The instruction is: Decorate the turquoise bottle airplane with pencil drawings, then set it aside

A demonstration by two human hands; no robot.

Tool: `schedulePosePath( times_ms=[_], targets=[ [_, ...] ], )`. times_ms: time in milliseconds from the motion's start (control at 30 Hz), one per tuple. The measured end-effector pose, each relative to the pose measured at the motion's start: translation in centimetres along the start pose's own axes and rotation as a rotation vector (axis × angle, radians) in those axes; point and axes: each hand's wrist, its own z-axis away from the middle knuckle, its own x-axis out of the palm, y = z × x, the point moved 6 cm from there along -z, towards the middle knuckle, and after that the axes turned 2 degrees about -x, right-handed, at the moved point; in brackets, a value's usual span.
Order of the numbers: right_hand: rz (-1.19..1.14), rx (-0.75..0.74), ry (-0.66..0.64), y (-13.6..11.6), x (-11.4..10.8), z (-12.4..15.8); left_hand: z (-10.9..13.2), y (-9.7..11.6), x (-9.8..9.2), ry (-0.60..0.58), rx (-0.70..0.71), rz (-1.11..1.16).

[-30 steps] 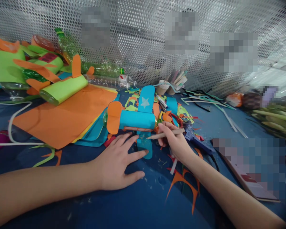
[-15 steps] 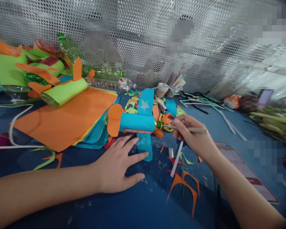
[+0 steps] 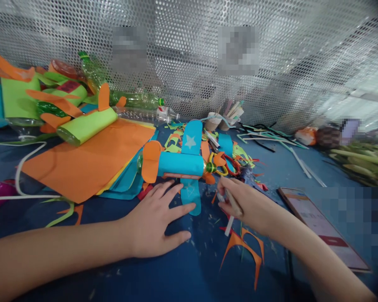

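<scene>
A toy plane [image 3: 182,164], made from a green bottle wrapped in blue paper, lies on the blue table. It has an orange tail and blue wings, with a pale star [image 3: 190,141] on the upper wing. My left hand [image 3: 157,220] rests flat with fingers spread, fingertips at the plane's body and lower wing. Right of the lower wing, my right hand [image 3: 244,203] is closed around a pale pen [image 3: 234,202]. Its fingertips are low at the table, over a small whitish piece [image 3: 220,197]; whether they grip it I cannot tell. A white strip [image 3: 229,226] lies just below.
Orange paper [image 3: 91,155] tops a stack of coloured sheets at left, with a green paper-covered bottle [image 3: 88,126] on it. Orange scraps [image 3: 244,247] lie in front. A phone [image 3: 324,228] lies at right. Cups of sticks [image 3: 214,121] stand by the perforated metal panel [image 3: 189,54].
My right hand has moved down and left from the bottle's neck to the table surface, with the pen now angled downward in it. My left hand stays in place.
</scene>
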Motion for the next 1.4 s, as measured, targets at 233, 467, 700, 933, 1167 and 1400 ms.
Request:
schedulePosePath(
  times_ms=[233,467,700,933,1167,1400],
  targets=[
    [0.156,0.144,0.393,4.2,-2.0,-1.9,-0.1,-0.1,0.2,-0.008,-0.006,-0.013],
    [0.114,0.216,0.448,2.2,-3.0,-1.0,0.0,0.0,0.2,-0.031,-0.01,-0.025],
    [-0.736,0.168,0.672,0.4,-3.0,0.4,-0.1,0.0,0.1,-0.027,0.004,-0.017],
    [-1.135,0.094,0.214,-1.4,3.4,-2.4,-0.1,0.0,0.1,-0.032,-0.007,0.0],
    [-1.06,0.173,0.332,0.2,4.7,-3.0,-0.1,-0.1,0.3,-0.06,-0.015,-0.001],
    [-0.973,0.163,0.296,0.1,4.9,-3.2,-0.1,-0.2,0.4,-0.042,-0.013,-0.005]
  ],
)
